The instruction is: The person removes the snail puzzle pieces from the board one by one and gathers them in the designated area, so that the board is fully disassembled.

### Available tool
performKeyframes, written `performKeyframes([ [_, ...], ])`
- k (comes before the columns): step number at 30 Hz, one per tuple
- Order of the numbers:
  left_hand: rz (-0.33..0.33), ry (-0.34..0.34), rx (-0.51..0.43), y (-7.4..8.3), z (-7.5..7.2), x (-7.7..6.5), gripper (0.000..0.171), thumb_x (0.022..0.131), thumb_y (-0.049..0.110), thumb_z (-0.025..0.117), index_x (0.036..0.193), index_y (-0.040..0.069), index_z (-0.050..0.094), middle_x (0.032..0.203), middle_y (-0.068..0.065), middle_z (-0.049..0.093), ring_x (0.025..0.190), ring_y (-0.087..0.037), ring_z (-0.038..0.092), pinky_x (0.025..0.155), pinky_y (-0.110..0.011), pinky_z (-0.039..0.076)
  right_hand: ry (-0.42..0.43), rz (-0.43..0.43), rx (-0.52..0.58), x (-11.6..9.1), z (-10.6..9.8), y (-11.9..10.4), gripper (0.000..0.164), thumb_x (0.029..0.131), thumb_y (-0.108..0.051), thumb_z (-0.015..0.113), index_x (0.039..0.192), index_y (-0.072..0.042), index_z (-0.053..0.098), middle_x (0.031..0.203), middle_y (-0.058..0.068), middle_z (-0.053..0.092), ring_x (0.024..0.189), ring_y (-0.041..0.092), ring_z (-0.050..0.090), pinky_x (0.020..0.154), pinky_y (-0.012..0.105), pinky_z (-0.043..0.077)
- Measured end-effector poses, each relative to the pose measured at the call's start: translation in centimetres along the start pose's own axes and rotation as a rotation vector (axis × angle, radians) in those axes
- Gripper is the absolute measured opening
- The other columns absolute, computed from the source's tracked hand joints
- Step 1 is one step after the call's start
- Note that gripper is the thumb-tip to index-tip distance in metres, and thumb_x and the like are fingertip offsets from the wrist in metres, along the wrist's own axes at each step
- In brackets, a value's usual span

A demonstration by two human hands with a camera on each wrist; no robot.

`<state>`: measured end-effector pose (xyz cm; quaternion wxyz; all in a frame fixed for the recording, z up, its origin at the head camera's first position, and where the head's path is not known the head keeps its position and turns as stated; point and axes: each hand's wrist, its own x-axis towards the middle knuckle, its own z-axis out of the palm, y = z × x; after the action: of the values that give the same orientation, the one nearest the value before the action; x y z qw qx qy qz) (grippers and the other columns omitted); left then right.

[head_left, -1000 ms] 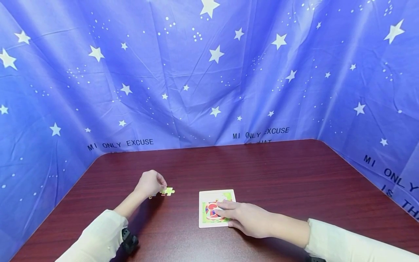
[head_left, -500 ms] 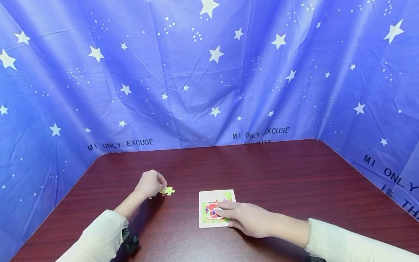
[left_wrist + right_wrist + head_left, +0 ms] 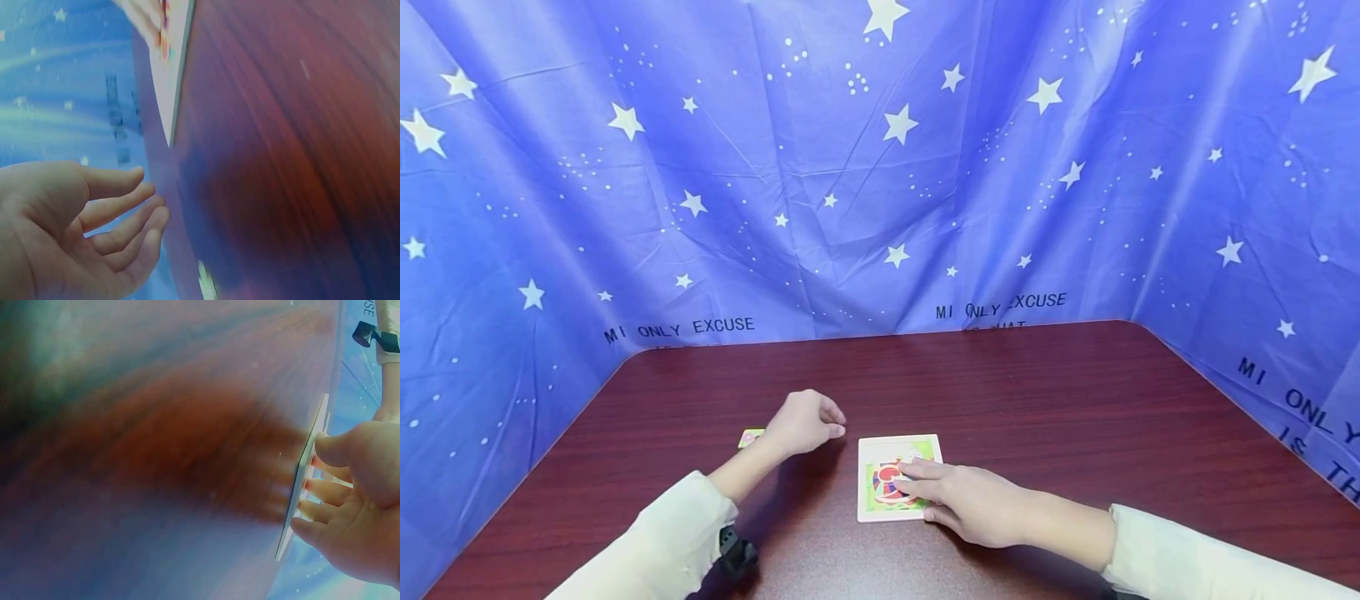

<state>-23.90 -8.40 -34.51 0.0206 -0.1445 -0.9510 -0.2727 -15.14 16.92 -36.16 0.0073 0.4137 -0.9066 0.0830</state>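
Centrally, in the head view, a framed puzzle (image 3: 883,479) is laid on the worktop (image 3: 1037,392); its right side is partly covered by the right hand (image 3: 973,504), whose fingers are spread across it. The left hand (image 3: 805,423) is held near the puzzle's far left corner, and a green puzzle piece (image 3: 750,437) is partly hidden by the left forearm. In the left wrist view, the left hand's fingers (image 3: 128,240) are loosely bent, thumb slightly apart. In the right wrist view, the right thumb is seen at the puzzle's edge.
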Motion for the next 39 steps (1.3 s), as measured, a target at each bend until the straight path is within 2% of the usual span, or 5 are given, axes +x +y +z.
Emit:
performKeyframes([
  [8, 0.135, -0.100, -0.102, 3.2, 2.4, 0.0, 0.006, 0.082, 0.010, 0.072, 0.085, 0.007, 0.075, 0.079, -0.004, 0.076, 0.072, -0.009, 0.066, 0.064, -0.023, 0.050, 0.002, -0.008, 0.003, -0.5, 0.0, 0.0, 0.047, 0.093, -0.020, 0.060, 0.139, -0.018, 0.051, 0.147, -0.001, 0.049, 0.135, 0.017, 0.049, 0.097, 0.035, 0.051],
  [20, 0.131, -0.184, -0.189, 5.7, 4.0, -0.6, 0.013, 0.083, 0.010, 0.070, 0.092, 0.003, 0.075, 0.087, -0.008, 0.076, 0.075, -0.010, 0.066, 0.064, -0.022, 0.052, 0.020, -0.094, -0.041, -1.4, -0.2, 0.1, 0.045, 0.093, -0.016, 0.061, 0.137, -0.015, 0.054, 0.143, 0.004, 0.053, 0.133, 0.019, 0.050, 0.099, 0.035, 0.050],
  [25, 0.075, -0.183, -0.238, 6.5, 4.2, -0.9, 0.017, 0.084, 0.009, 0.067, 0.097, 0.000, 0.074, 0.092, -0.012, 0.076, 0.081, -0.016, 0.068, 0.067, -0.025, 0.054, 0.038, -0.136, -0.052, -1.3, -0.1, 0.4, 0.044, 0.092, -0.014, 0.061, 0.135, -0.013, 0.055, 0.141, 0.006, 0.055, 0.131, 0.020, 0.052, 0.098, 0.034, 0.051],
  [33, -0.139, -0.190, -0.454, 7.3, 4.2, -0.9, 0.019, 0.085, 0.008, 0.065, 0.098, -0.002, 0.072, 0.085, -0.015, 0.074, 0.061, -0.007, 0.053, 0.049, -0.018, 0.039, 0.035, -0.163, -0.064, -1.2, 0.0, 0.6, 0.044, 0.092, -0.013, 0.061, 0.135, -0.012, 0.056, 0.141, 0.007, 0.055, 0.131, 0.020, 0.052, 0.098, 0.033, 0.051],
  [39, -0.213, -0.189, -0.610, 7.3, 4.2, -1.1, 0.021, 0.086, 0.007, 0.065, 0.103, -0.006, 0.069, 0.098, -0.017, 0.073, 0.086, -0.021, 0.071, 0.071, -0.030, 0.056, 0.027, -0.159, -0.062, -1.2, 0.0, 0.6, 0.044, 0.092, -0.013, 0.060, 0.136, -0.012, 0.055, 0.141, 0.007, 0.055, 0.131, 0.020, 0.052, 0.098, 0.033, 0.051],
])
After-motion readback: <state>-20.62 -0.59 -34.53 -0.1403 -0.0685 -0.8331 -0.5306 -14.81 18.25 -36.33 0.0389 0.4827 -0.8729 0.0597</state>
